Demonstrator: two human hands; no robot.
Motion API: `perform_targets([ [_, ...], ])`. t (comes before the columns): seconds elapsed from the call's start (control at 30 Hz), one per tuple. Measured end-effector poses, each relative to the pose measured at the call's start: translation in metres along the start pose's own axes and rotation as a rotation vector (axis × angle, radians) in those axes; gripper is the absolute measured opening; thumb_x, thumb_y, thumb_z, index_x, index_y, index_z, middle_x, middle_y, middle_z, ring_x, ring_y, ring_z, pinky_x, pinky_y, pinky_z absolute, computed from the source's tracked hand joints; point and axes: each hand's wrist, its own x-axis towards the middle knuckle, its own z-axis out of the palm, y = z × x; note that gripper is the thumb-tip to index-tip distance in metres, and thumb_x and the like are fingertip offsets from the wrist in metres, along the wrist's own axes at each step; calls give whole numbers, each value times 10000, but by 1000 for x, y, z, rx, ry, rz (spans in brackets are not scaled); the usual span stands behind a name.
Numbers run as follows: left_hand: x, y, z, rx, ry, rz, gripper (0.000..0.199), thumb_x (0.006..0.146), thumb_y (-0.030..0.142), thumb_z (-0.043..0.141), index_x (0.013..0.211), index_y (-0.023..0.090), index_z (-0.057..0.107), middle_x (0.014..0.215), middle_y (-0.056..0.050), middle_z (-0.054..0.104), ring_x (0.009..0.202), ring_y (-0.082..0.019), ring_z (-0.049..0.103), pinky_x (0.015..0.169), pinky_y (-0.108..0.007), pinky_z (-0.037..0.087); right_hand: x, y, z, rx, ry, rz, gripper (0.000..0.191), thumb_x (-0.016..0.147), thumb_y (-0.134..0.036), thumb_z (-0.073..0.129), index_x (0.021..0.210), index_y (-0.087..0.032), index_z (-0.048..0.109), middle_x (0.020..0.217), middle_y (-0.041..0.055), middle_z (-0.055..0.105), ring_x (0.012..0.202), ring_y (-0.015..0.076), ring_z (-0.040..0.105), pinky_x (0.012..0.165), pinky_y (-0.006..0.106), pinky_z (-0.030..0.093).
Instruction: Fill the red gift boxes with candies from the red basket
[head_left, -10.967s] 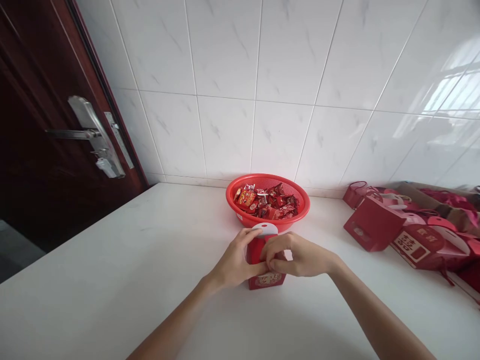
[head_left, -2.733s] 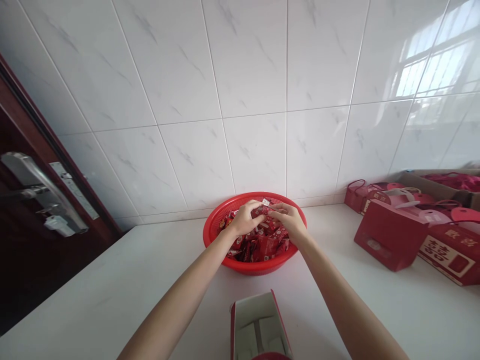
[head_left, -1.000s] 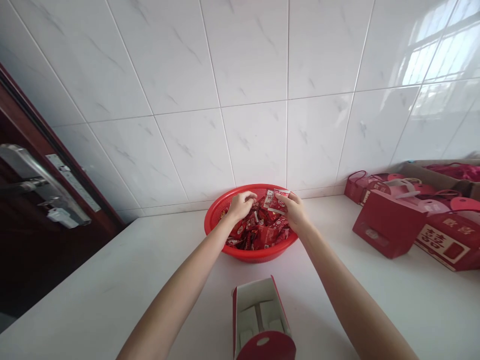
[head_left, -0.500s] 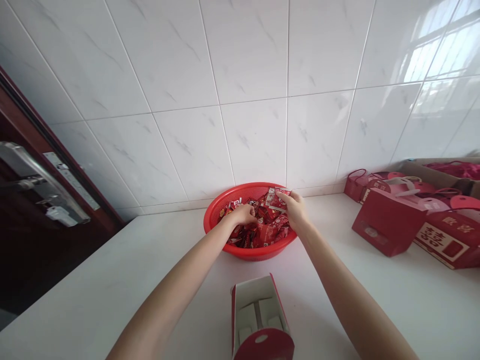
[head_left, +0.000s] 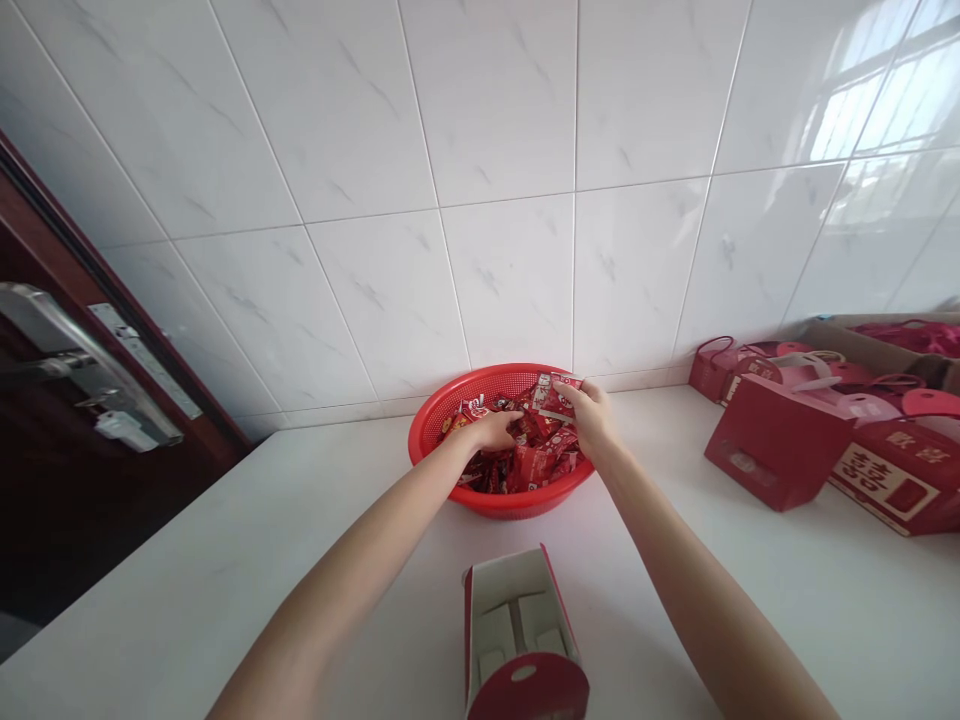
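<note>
A red perforated plastic basket (head_left: 429, 430) stands against the wall, heaped with small red wrapped packets (head_left: 534, 466). My left hand (head_left: 493, 432) reaches in over its left part, thumb and forefinger slightly apart among the packets; the other fingertips are hidden. At the basket's right rim, my right hand (head_left: 594, 412) pinches flat red-and-white packets (head_left: 556, 396) between thumb and fingers; their exact number is unclear. Nearer to me sits an open red gift box (head_left: 486, 628) with a pale inside, its round-topped flap with an oval hole facing me.
On the right stand a red box (head_left: 772, 445) and a printed red gift box (head_left: 892, 475), with more handled boxes behind. A brown carton (head_left: 840, 332) holds pink-red items. White tiled wall (head_left: 510, 270) backs the white tabletop (head_left: 330, 500). A dark door with a metal handle (head_left: 56, 325) is at left.
My left hand has shifted slightly right within the basket, its fingers less curled than before. My right hand keeps its packets in nearly the same place.
</note>
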Motion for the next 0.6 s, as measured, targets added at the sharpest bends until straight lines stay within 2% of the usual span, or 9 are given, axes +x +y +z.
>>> perform_targets([
  [0.1, 1, -3, 2, 6, -3, 22, 731, 683, 87, 606, 1396, 244, 561, 1408, -67, 609, 1204, -262, 641, 954, -270, 508, 0, 0, 0, -2, -1, 1, 204, 554, -297, 795, 682, -191, 677, 634, 0, 714, 572, 166, 651, 544, 280, 565],
  [0.27, 9, -13, 6, 17, -10, 54, 723, 684, 107, 607, 1389, 256, 561, 1454, -68, 564, 1274, -264, 592, 993, -286, 491, -1, 0, 1, -3, 7, -9, 187, 565, -293, 781, 679, -193, 672, 633, -2, 710, 580, 166, 655, 545, 274, 561],
  [0.47, 16, -20, 13, 57, -48, 65, 670, 691, 103, 584, 1337, 277, 616, 1264, -45, 710, 1111, -260, 692, 887, -289, 542, -1, 1, 1, -3, 9, -9, 172, 575, -294, 769, 678, -199, 669, 620, -12, 698, 583, 167, 651, 533, 275, 566],
  [0.6, 14, -17, 13, 103, -17, 84, 820, 698, 92, 590, 1482, 287, 451, 1439, -61, 582, 1244, -273, 615, 970, -309, 509, -2, 1, 1, -3, 2, -6, 160, 590, -295, 764, 681, -201, 672, 634, -3, 710, 605, 181, 670, 551, 285, 572],
])
